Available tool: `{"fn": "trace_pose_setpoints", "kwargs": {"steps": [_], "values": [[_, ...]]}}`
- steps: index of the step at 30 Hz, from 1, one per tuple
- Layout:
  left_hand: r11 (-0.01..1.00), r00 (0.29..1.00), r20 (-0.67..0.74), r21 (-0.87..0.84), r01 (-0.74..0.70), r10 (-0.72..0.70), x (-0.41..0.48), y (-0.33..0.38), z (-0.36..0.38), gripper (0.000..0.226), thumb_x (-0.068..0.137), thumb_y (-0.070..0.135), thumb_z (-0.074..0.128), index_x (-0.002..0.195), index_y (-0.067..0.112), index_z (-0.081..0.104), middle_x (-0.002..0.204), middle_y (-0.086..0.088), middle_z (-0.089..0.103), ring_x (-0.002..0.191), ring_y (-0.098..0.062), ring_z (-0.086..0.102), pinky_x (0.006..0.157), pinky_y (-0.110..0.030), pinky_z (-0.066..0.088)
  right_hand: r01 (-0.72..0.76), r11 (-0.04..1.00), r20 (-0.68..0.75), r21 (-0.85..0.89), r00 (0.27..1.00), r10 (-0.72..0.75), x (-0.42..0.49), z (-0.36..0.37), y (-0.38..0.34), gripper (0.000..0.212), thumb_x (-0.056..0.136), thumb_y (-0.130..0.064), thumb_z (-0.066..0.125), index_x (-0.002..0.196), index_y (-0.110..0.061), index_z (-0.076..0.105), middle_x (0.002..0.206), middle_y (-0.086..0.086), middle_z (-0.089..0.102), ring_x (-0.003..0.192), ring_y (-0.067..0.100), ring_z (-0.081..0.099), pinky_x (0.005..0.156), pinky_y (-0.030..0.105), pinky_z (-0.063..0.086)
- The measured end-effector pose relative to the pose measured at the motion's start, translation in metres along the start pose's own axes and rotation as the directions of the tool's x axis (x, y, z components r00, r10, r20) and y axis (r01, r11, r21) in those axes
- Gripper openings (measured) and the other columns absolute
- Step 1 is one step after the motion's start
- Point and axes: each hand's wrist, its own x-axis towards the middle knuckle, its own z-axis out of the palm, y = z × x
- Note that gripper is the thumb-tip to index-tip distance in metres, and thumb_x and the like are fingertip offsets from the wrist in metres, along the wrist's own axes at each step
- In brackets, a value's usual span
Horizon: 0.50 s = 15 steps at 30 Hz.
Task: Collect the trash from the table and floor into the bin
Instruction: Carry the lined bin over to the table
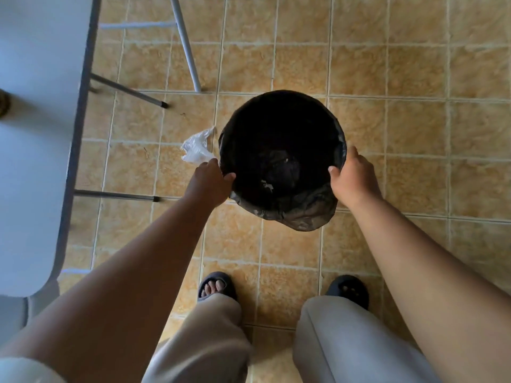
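Note:
A round bin (301,217) lined with a black bag stands on the tiled floor in front of my feet. My left hand (210,179) grips its near left rim, thumb inside the liner. On the right rim, my right hand (351,178) holds the same way. Small scraps lie at the dark bottom of the bin. A crumpled clear plastic bag (197,146) lies on the floor just left of the bin, close beyond my left hand.
A white table (36,134) with a dark edge fills the left side, its grey metal legs (185,45) reaching onto the floor behind and left of the bin. A dark object (4,102) sits at the table's left edge. Tan tiles spread to the right.

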Motion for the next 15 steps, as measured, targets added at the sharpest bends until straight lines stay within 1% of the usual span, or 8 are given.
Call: {"fn": "trace_pose_setpoints", "kwargs": {"steps": [3, 5, 7, 10, 13, 15], "values": [[0.999, 0.999, -0.030, -0.046, 0.025, -0.027, 0.011, -0.001, 0.018, 0.043, 0.090, 0.029, 0.067, 0.123, 0.005, 0.054, 0.114, -0.017, 0.066, 0.108, -0.035, 0.061, 0.085, -0.039, 0.047, -0.037, 0.999, -0.022, 0.021, 0.999, 0.037, 0.010, 0.016, 0.006, 0.031, 0.098, -0.017, 0.055, 0.126, -0.004, 0.047, 0.114, 0.024, 0.061, 0.100, 0.045, 0.062, 0.069, 0.037, 0.046], [0.995, 0.996, -0.052, -0.066, 0.070, -0.074, 0.010, 0.002, 0.021, 0.038, 0.087, 0.020, 0.069, 0.117, 0.002, 0.053, 0.109, -0.018, 0.066, 0.104, -0.036, 0.062, 0.076, -0.035, 0.044, -0.060, 0.997, -0.040, 0.047, 0.997, 0.062, 0.011, 0.017, 0.006, 0.026, 0.097, -0.012, 0.053, 0.122, -0.004, 0.047, 0.111, 0.025, 0.060, 0.093, 0.044, 0.063, 0.065, 0.035, 0.043], [0.991, 0.993, -0.058, -0.089, 0.097, -0.102, 0.002, 0.004, 0.020, 0.035, 0.085, 0.013, 0.067, 0.114, 0.000, 0.052, 0.106, -0.017, 0.065, 0.098, -0.034, 0.060, 0.071, -0.034, 0.039, -0.073, 0.995, -0.034, 0.064, 0.997, 0.075, 0.008, 0.012, 0.003, 0.025, 0.096, -0.010, 0.052, 0.121, -0.005, 0.048, 0.111, 0.023, 0.061, 0.091, 0.042, 0.063, 0.064, 0.035, 0.045], [0.983, 0.989, -0.082, -0.143, 0.113, -0.125, -0.020, 0.010, 0.004, 0.031, 0.083, 0.008, 0.062, 0.111, 0.001, 0.051, 0.097, -0.012, 0.057, 0.086, -0.025, 0.050, 0.070, -0.034, 0.038, -0.057, 0.995, -0.044, 0.080, 0.997, 0.061, -0.007, -0.008, -0.003, 0.025, 0.096, -0.009, 0.053, 0.121, -0.006, 0.049, 0.108, 0.022, 0.063, 0.090, 0.041, 0.064, 0.064, 0.034, 0.045], [0.980, 0.988, -0.082, -0.160, 0.119, -0.133, -0.056, 0.023, -0.035, 0.028, 0.083, 0.007, 0.060, 0.110, 0.003, 0.050, 0.092, -0.006, 0.052, 0.084, -0.025, 0.050, 0.068, -0.035, 0.040, -0.050, 0.996, -0.029, 0.073, 0.998, 0.052, -0.039, -0.050, -0.016, 0.025, 0.096, -0.010, 0.054, 0.120, -0.006, 0.049, 0.108, 0.024, 0.063, 0.092, 0.043, 0.064, 0.065, 0.033, 0.042], [0.980, 0.988, -0.094, -0.164, 0.108, -0.125, -0.067, 0.027, -0.044, 0.028, 0.083, 0.007, 0.059, 0.109, 0.004, 0.051, 0.090, -0.006, 0.052, 0.082, -0.026, 0.049, 0.065, -0.034, 0.039, -0.046, 0.996, -0.038, 0.075, 0.998, 0.049, -0.049, -0.061, -0.018, 0.026, 0.096, -0.010, 0.054, 0.121, -0.005, 0.049, 0.109, 0.025, 0.064, 0.095, 0.044, 0.063, 0.066, 0.034, 0.044]]}}
